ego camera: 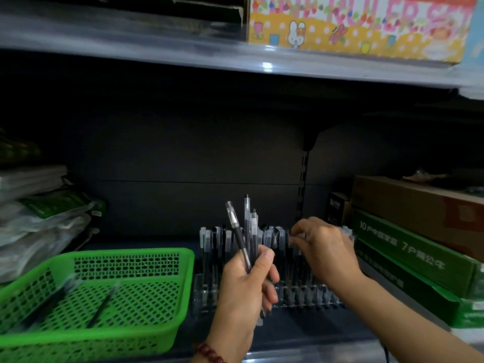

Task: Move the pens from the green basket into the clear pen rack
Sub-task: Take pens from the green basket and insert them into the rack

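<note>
On the dark store shelf (301,334) the clear pen rack (204,292) stands in the middle. It sits just right of the green basket (131,254) and is nearly touching its right wall. Rows of standing pens (217,239), black-bodied with clear caps, fill the rack upright.

The left hand (243,284) is raised in front of the rack's left half. Its fingers (267,258) and thumb are curled round a bunch of pens (247,226), gripping them low on the barrels. The caps point up, and one pen tilts to the left of the others. A string of dark red beads (209,353) circles that wrist.

The right hand (324,247) reaches over the rack's right half from the near right. Its fingertips are drawn together with the thumb, pinching the top of a capped pen (294,239) that stands in the rack. Motion blur hides how deep that pen sits.

Two loose pens (102,307) lie slantwise on the basket's mesh floor. The one further left is badly blurred.

To the far left is a heap of plastic-wrapped packets (39,218). To the right, long green boxes (408,258) lie under a brown carton (419,203). On the upper shelf (131,40) sits a colourful box (353,27) printed with a rabbit.
</note>
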